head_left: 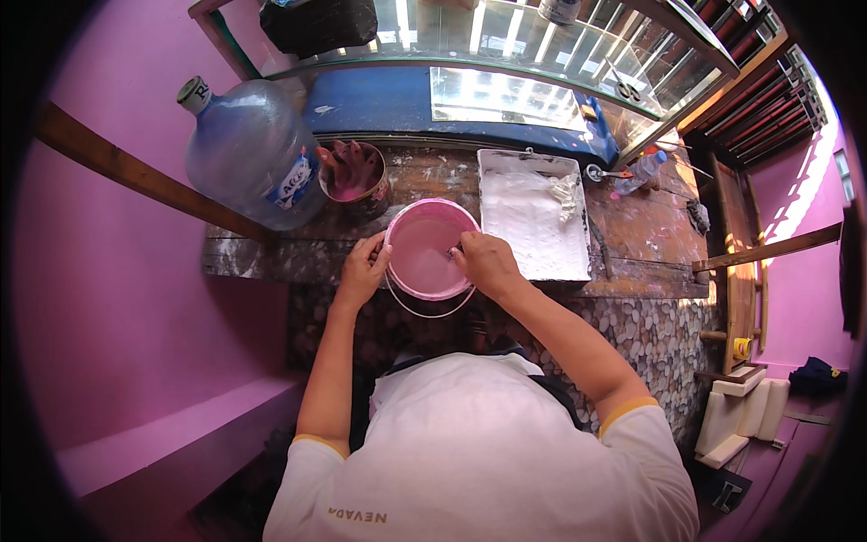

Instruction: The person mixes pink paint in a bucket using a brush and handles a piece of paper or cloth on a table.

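A round pink bucket (pixel 433 208) stands at the near edge of the wooden table, with pale pink liquid (pixel 417 246) inside and its thin wire handle (pixel 428 315) hanging toward me. My left hand (pixel 363 269) grips the bucket's left side, its fingers against the rim. Over the right rim reaches my right hand (pixel 489 264), fingers curled in a pinch just above the liquid. A small dark thing shows at those fingertips, too little of it to name. To the right lies a white-coated rectangular tray (pixel 524 237) with a crumpled clear plastic piece (pixel 566 194) on it.
A large blue water jug (pixel 244 154) and a paint-stained pot (pixel 359 190) stand to the left on the table (pixel 433 169). Farther right lies a small clear bottle (pixel 643 170). Behind is a glass shelf (pixel 506 41) with scissors (pixel 625 88); a wooden post (pixel 144 172) crosses at left.
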The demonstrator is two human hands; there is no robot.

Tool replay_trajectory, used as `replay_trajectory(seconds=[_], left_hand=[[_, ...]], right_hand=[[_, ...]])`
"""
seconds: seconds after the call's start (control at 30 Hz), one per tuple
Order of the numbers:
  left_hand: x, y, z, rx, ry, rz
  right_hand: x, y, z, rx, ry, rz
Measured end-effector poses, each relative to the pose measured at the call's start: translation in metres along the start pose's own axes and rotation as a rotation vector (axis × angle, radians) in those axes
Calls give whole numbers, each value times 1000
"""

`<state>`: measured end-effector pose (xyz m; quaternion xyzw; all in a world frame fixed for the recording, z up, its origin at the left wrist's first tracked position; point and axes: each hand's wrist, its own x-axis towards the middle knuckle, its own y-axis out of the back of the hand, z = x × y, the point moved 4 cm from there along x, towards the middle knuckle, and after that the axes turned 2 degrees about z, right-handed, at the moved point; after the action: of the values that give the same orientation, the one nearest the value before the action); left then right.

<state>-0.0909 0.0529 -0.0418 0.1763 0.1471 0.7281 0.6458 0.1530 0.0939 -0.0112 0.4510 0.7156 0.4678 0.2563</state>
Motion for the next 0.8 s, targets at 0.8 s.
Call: replay_trajectory(seconds=[0.8], left_hand=[[-5, 3, -25, -96, 48, 108]], right_hand=[[48, -16, -27, -63, 152, 16]])
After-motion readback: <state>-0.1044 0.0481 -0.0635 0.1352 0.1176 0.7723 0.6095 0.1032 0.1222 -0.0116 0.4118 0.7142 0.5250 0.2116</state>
